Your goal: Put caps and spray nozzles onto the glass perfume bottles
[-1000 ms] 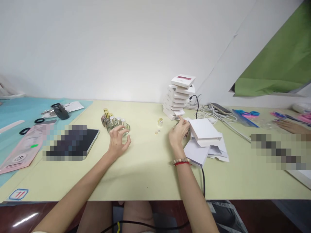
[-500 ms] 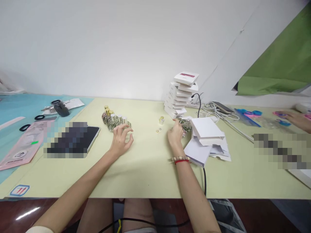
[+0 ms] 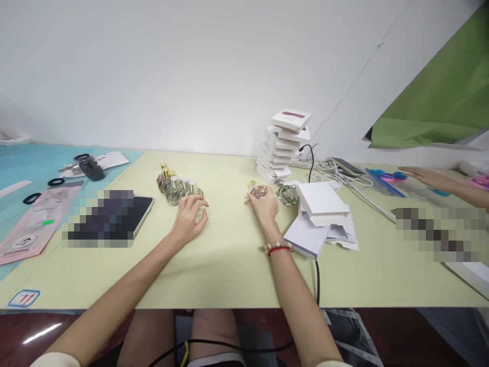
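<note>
My right hand [image 3: 266, 206] is closed around a pinkish glass perfume bottle [image 3: 259, 191], held low over the table. Just behind it shows a small gold-coloured piece [image 3: 251, 183], partly covered by the hand. Right of that hand sits a round, clear-green glass bottle [image 3: 288, 195]. My left hand [image 3: 189, 216] rests open with curved fingers, holding nothing, at the near end of a cluster of glass perfume bottles [image 3: 175, 193]. Some of these have silver caps, others gold ones. The left fingers partly hide the nearest bottles.
White boxes [image 3: 280, 153] are stacked by the wall, with more opened white boxes [image 3: 324, 204] right of my hand. White cables [image 3: 336, 176] lie behind. A dark tablet [image 3: 141, 211] and a black jar [image 3: 89, 167] are at left. Another person's hand [image 3: 428, 178] reaches in at right.
My right hand has moved left from beside the white boxes, bringing a pinkish bottle with it. My left hand stays by the cluster. The other person's hand has shifted left.
</note>
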Demonstrator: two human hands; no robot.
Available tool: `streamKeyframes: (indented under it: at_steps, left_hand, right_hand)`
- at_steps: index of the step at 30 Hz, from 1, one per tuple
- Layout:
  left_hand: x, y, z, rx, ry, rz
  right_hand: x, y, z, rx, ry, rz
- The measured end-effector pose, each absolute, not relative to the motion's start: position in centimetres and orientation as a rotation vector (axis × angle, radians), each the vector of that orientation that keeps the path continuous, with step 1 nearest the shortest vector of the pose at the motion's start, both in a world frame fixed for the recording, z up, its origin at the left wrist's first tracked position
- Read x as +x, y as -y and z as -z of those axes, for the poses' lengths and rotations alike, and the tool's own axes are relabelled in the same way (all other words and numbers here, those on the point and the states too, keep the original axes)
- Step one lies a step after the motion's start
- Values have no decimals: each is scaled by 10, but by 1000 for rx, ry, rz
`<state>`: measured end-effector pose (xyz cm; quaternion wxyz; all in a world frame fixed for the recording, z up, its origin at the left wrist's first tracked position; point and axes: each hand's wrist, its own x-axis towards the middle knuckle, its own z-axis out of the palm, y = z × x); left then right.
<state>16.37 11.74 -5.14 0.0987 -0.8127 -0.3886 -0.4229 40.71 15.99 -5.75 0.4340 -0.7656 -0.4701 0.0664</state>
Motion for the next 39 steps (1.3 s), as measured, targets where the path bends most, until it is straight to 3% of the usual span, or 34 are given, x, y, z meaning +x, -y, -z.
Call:
streamKeyframes:
  at_steps: [4,12,18,31,39]
  left_hand:
    - [164,-116,50,-2525,1133,1206]
    - [164,-118,51,-2630,1104,1275]
    - [164,-121,53,-2699,1179,1257]
    - [165,-125,60,-2747,1364,1004]
    - [163,-127,61,-2843,1296,1107]
  right_hand:
    - [398,-156,53,-1638,1204,-99]
    - [346,-138,50,-1136,1851,-479]
    - [339,-143,60,-938,1994,-688]
    - [418,-160,57,-1595,1899,-311]
    - [417,-159,60,-1623,1746,-396]
